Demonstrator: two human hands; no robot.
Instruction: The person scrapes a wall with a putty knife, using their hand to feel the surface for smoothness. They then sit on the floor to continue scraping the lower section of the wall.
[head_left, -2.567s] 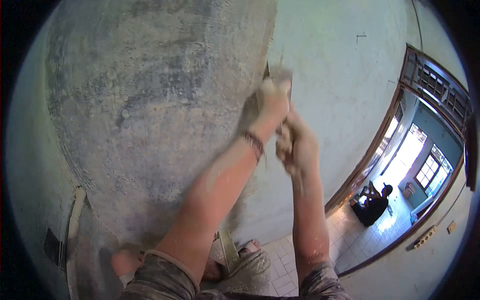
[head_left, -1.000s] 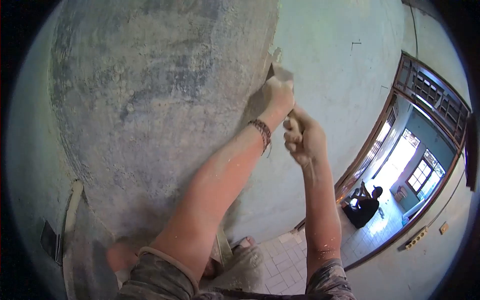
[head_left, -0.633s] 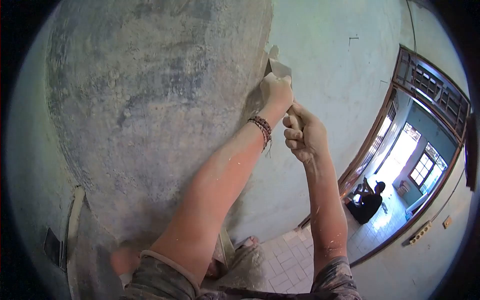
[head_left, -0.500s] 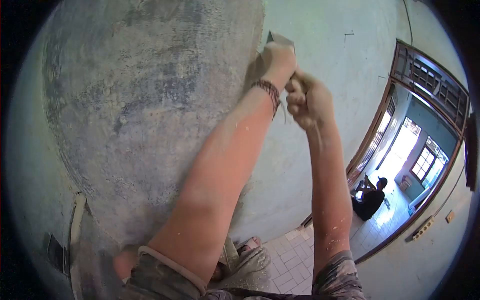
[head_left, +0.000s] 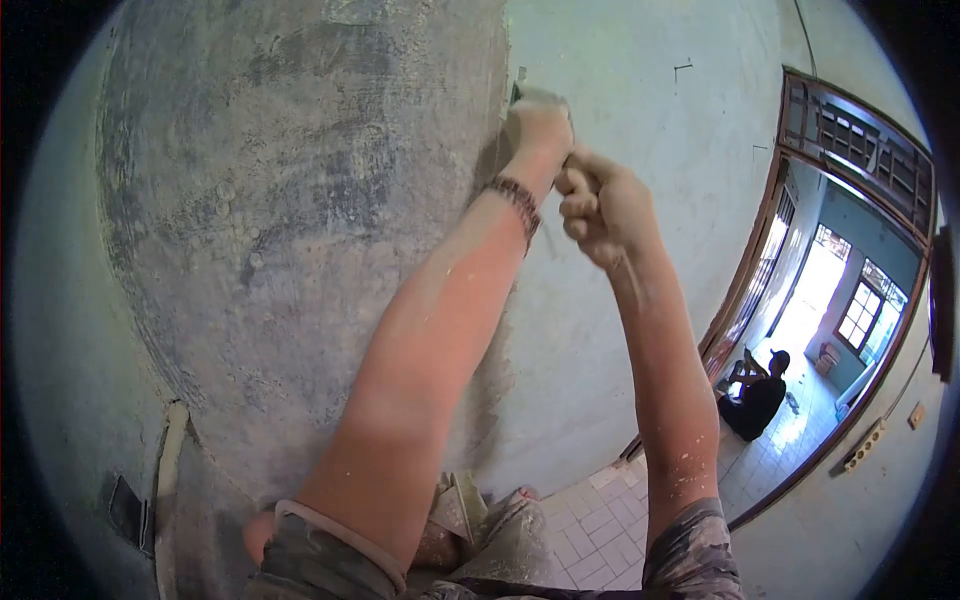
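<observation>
A scraper with a flat metal blade rests close to the wall, at the border between rough bare plaster and pale green paint. My left hand is closed around it near the blade, with a braided bracelet on the wrist. Just below and to the right, my right hand has its fingers curled in against the lower end of the tool, touching my left hand. Both hands hide the handle. Slight motion blur softens the blade's edge.
A wooden door frame stands at the right, and a person in dark clothes sits on the tiled floor beyond it. A socket strip hangs on the right wall. A pipe runs down the lower left corner.
My view has shifted slightly. Both hands and the scraper appear a little further left and lower in view, still together along the paint's edge.
</observation>
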